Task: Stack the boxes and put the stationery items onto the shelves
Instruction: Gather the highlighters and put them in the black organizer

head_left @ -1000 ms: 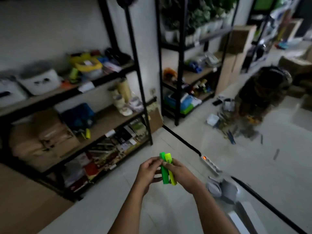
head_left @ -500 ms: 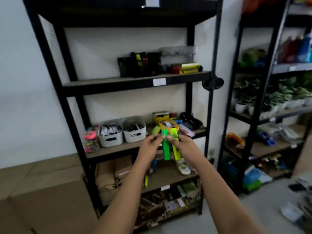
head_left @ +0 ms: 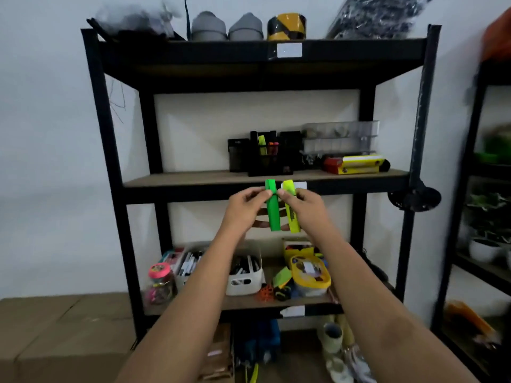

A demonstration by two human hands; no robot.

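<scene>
My left hand [head_left: 243, 205] pinches a green highlighter [head_left: 273, 214] near its cap. Beside it, my right hand [head_left: 307, 207] pinches a yellow highlighter [head_left: 292, 217]. Both markers hang upright, side by side, in front of the black shelf unit [head_left: 110, 150], just below the edge of its middle shelf board [head_left: 193, 179]. On that board stands a black desk organiser [head_left: 266, 154] holding highlighters, next to a clear drawer box [head_left: 340, 139] and a red-yellow box [head_left: 355, 164].
The lower shelf holds white bins [head_left: 244, 275] of pens, a pink-lidded jar [head_left: 159, 281] and a yellow-lidded tub [head_left: 311, 275]. Tape rolls [head_left: 286, 26] sit on top. Cardboard boxes [head_left: 63, 333] stand at the lower left. A second rack [head_left: 492, 217] with plants is at the right.
My view swung up from the floor to face the shelf unit. Both hands rose with the two highlighters and now hold them slightly apart at the middle shelf's edge.
</scene>
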